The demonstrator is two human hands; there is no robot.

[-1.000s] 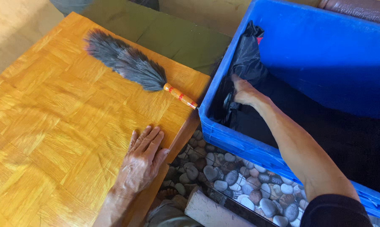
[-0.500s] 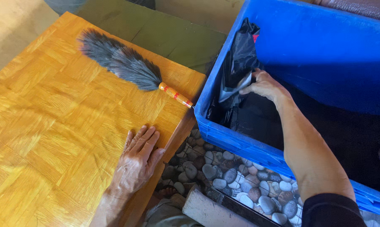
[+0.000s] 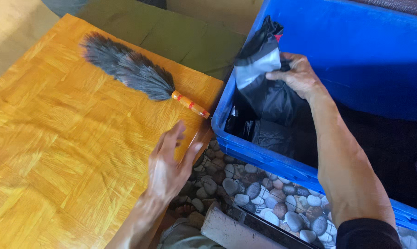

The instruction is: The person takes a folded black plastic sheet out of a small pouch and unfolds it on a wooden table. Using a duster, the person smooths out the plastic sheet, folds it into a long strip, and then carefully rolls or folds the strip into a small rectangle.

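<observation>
Blue crate (image 3: pixel 356 55): stands to the person's right, beside the table; dark clothing fills its floor.
Yellow table (image 3: pixel 47 152): on the left, bearing a grey feather duster (image 3: pixel 125 67).
Black garment (image 3: pixel 263 87): at the crate's near-left corner, lifted partly above the rim, long axis roughly upright.
Right hand (image 3: pixel 298 74): clenched on the garment's upper part; the nearer hand.
Left hand (image 3: pixel 169 166): released, fingers spread, at the table edge, holding nothing, well apart from the garment.
</observation>
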